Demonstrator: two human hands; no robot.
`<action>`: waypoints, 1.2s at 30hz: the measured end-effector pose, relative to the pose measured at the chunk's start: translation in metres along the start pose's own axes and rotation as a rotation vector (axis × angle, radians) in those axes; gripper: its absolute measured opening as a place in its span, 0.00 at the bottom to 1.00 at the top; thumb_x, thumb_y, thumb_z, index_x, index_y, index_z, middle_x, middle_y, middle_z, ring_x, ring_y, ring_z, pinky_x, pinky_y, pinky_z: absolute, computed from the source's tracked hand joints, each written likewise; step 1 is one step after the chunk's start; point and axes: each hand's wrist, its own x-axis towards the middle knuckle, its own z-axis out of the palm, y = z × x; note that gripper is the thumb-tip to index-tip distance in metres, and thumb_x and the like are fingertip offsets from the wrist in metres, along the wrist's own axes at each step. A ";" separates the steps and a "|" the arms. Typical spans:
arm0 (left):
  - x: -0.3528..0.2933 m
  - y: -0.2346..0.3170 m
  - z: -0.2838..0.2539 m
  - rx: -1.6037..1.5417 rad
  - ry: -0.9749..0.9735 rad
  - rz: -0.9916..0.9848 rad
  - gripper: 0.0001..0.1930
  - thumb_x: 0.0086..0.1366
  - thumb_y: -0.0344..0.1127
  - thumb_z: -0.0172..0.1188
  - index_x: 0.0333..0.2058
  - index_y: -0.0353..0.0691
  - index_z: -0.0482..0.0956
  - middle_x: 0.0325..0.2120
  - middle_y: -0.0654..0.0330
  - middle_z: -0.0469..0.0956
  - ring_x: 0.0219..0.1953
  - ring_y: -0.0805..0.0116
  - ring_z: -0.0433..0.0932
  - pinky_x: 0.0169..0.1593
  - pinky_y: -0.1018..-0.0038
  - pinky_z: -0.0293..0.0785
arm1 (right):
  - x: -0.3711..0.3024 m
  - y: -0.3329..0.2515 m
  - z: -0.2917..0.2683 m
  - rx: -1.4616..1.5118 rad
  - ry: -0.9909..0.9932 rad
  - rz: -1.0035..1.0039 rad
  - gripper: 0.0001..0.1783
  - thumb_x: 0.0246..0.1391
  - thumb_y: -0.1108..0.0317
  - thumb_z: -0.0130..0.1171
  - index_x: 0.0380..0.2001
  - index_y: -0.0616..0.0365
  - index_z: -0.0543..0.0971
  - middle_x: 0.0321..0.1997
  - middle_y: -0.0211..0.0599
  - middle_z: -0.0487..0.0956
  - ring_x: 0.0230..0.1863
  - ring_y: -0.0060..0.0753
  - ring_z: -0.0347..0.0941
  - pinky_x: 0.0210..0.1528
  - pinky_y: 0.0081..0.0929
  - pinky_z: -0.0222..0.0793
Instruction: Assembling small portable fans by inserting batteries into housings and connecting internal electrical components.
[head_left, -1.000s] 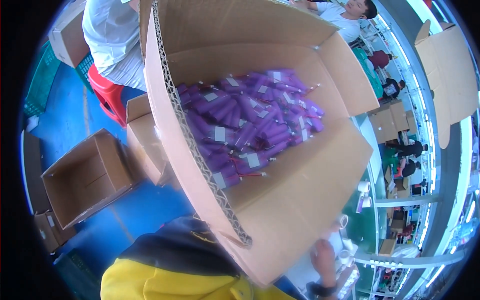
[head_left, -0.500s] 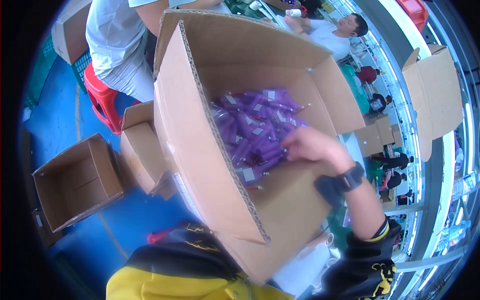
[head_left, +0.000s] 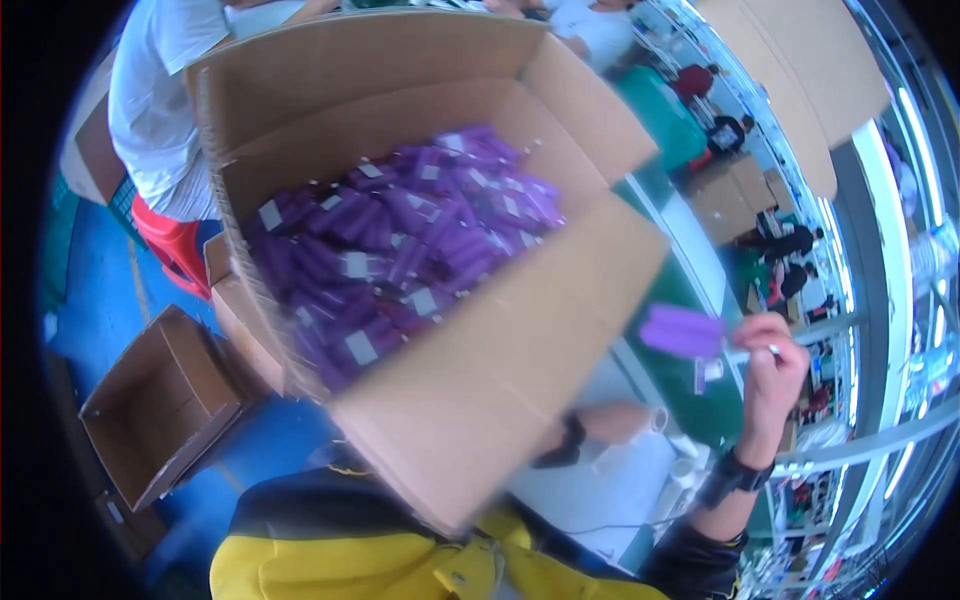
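In the air to the right of a large cardboard box [head_left: 500, 380], my right hand [head_left: 772, 375] pinches a purple packet [head_left: 683, 332] by its end. The packet has long rounded ridges and is blurred by motion. Similar purple packets [head_left: 400, 225] with white labels lie heaped inside the box. Below the box's near right flap, my left hand [head_left: 612, 422] shows partly, beside a white roll [head_left: 657, 420]. The flap covers part of that arm, and its fingers are too blurred to make out.
A white-topped surface [head_left: 600, 500] with more white rolls [head_left: 685, 470] and a thin cable is at the lower right, beside a green table [head_left: 690, 400]. Smaller cardboard boxes [head_left: 160, 410] stand on the blue floor at left. A person in white [head_left: 165, 110] is near a red stool [head_left: 175, 245].
My right hand has come out of the box and moved right, holding a purple packet. The view has shifted, putting the box farther left. My left hand now partly shows below the flap.
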 end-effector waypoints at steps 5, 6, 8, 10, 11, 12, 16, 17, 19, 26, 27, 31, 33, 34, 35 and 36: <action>0.007 0.003 0.011 0.006 -0.209 -0.036 0.05 0.51 0.30 0.63 0.29 0.39 0.83 0.24 0.53 0.81 0.28 0.54 0.80 0.34 0.62 0.74 | -0.125 0.028 0.005 0.411 0.409 0.481 0.11 0.66 0.63 0.50 0.36 0.60 0.72 0.22 0.39 0.77 0.22 0.28 0.73 0.28 0.23 0.71; 0.010 0.000 0.006 0.040 -0.323 -0.098 0.07 0.51 0.29 0.63 0.31 0.40 0.83 0.25 0.53 0.81 0.28 0.56 0.80 0.34 0.63 0.74 | -0.151 0.048 0.004 0.444 0.322 0.615 0.10 0.67 0.62 0.49 0.38 0.59 0.70 0.21 0.38 0.76 0.20 0.26 0.71 0.25 0.21 0.70; 0.010 -0.006 -0.002 0.065 -0.431 -0.151 0.10 0.51 0.27 0.62 0.35 0.40 0.83 0.26 0.54 0.82 0.29 0.59 0.80 0.35 0.64 0.73 | -0.194 0.089 0.020 0.440 0.299 0.733 0.09 0.67 0.64 0.49 0.37 0.59 0.74 0.20 0.34 0.74 0.17 0.22 0.68 0.20 0.20 0.64; 0.005 0.002 -0.019 0.041 -0.431 -0.175 0.13 0.53 0.24 0.61 0.39 0.40 0.81 0.30 0.54 0.82 0.31 0.60 0.80 0.37 0.66 0.73 | -0.212 0.107 0.038 0.396 0.314 0.789 0.09 0.65 0.66 0.52 0.36 0.60 0.75 0.20 0.33 0.74 0.18 0.20 0.68 0.20 0.20 0.63; 0.004 0.010 -0.026 0.009 -0.438 -0.193 0.13 0.54 0.22 0.60 0.40 0.39 0.80 0.32 0.54 0.82 0.32 0.60 0.80 0.38 0.66 0.73 | -0.217 0.110 0.050 0.314 0.301 0.820 0.08 0.64 0.68 0.54 0.35 0.61 0.77 0.20 0.31 0.75 0.18 0.19 0.67 0.20 0.19 0.63; 0.003 0.017 -0.031 -0.011 -0.470 -0.210 0.13 0.54 0.22 0.60 0.40 0.39 0.80 0.32 0.54 0.82 0.32 0.60 0.80 0.38 0.66 0.73 | -0.221 0.111 0.060 0.324 0.319 0.855 0.08 0.64 0.68 0.54 0.35 0.61 0.77 0.20 0.31 0.75 0.18 0.19 0.67 0.20 0.19 0.63; -0.002 0.040 -0.035 0.042 -0.439 -0.412 0.13 0.54 0.22 0.61 0.40 0.39 0.78 0.32 0.55 0.82 0.34 0.60 0.80 0.42 0.68 0.75 | -0.230 0.105 0.079 0.088 0.399 0.552 0.05 0.55 0.71 0.63 0.32 0.61 0.79 0.24 0.30 0.75 0.18 0.19 0.68 0.20 0.20 0.63; -0.004 0.040 -0.038 0.061 -0.435 -0.385 0.13 0.54 0.22 0.62 0.40 0.38 0.78 0.32 0.55 0.82 0.35 0.60 0.81 0.42 0.68 0.75 | -0.227 0.099 0.079 0.046 0.335 0.546 0.05 0.52 0.72 0.64 0.31 0.61 0.80 0.26 0.30 0.75 0.18 0.21 0.69 0.20 0.21 0.64; -0.005 0.042 -0.041 0.077 -0.451 -0.373 0.13 0.54 0.22 0.63 0.40 0.38 0.78 0.32 0.55 0.82 0.35 0.61 0.81 0.43 0.69 0.76 | -0.225 0.091 0.078 -0.045 0.205 0.533 0.07 0.47 0.73 0.68 0.30 0.60 0.80 0.29 0.31 0.75 0.19 0.25 0.71 0.21 0.23 0.67; -0.010 0.042 -0.045 -0.170 -0.388 -0.459 0.15 0.53 0.20 0.65 0.41 0.37 0.77 0.33 0.57 0.81 0.34 0.63 0.81 0.40 0.72 0.77 | -0.224 0.094 0.083 -0.073 0.259 0.519 0.08 0.42 0.73 0.70 0.27 0.57 0.81 0.31 0.32 0.74 0.21 0.32 0.73 0.23 0.29 0.71; -0.010 0.042 -0.043 -0.170 -0.400 -0.463 0.15 0.53 0.20 0.65 0.41 0.37 0.77 0.33 0.57 0.81 0.34 0.63 0.81 0.40 0.72 0.77 | -0.225 0.093 0.081 -0.051 0.260 0.516 0.07 0.41 0.73 0.70 0.27 0.57 0.81 0.31 0.32 0.74 0.22 0.32 0.74 0.23 0.30 0.72; -0.008 0.046 -0.036 -0.278 -0.407 -0.588 0.16 0.51 0.19 0.66 0.39 0.38 0.79 0.35 0.58 0.81 0.34 0.63 0.81 0.41 0.70 0.78 | -0.226 0.092 0.075 -0.052 0.169 0.567 0.08 0.39 0.72 0.71 0.25 0.56 0.82 0.31 0.31 0.72 0.25 0.32 0.74 0.25 0.31 0.72; -0.007 0.048 -0.036 -0.084 -0.427 -0.481 0.15 0.51 0.18 0.65 0.38 0.39 0.80 0.33 0.58 0.81 0.33 0.62 0.80 0.41 0.70 0.78 | -0.223 0.090 0.074 -0.086 0.166 0.546 0.07 0.39 0.72 0.71 0.24 0.56 0.82 0.31 0.31 0.72 0.26 0.33 0.74 0.26 0.32 0.72; -0.008 0.049 -0.035 0.005 -0.437 -0.426 0.15 0.50 0.18 0.65 0.38 0.39 0.80 0.32 0.58 0.81 0.32 0.61 0.80 0.41 0.69 0.78 | -0.224 0.087 0.074 -0.123 0.154 0.531 0.07 0.38 0.72 0.72 0.24 0.56 0.82 0.30 0.31 0.72 0.27 0.33 0.74 0.27 0.32 0.72; -0.008 0.049 -0.034 0.003 -0.441 -0.425 0.15 0.50 0.18 0.65 0.38 0.39 0.80 0.32 0.58 0.81 0.32 0.61 0.80 0.41 0.69 0.78 | -0.225 0.086 0.073 -0.160 0.140 0.516 0.07 0.38 0.72 0.72 0.23 0.56 0.82 0.30 0.31 0.71 0.28 0.33 0.74 0.27 0.33 0.73; -0.010 0.049 -0.033 0.094 -0.390 -0.296 0.15 0.51 0.18 0.64 0.38 0.39 0.80 0.32 0.58 0.80 0.32 0.61 0.79 0.40 0.70 0.77 | -0.226 0.086 0.074 -0.162 0.141 0.519 0.07 0.38 0.72 0.72 0.23 0.56 0.82 0.30 0.31 0.71 0.28 0.33 0.74 0.27 0.33 0.73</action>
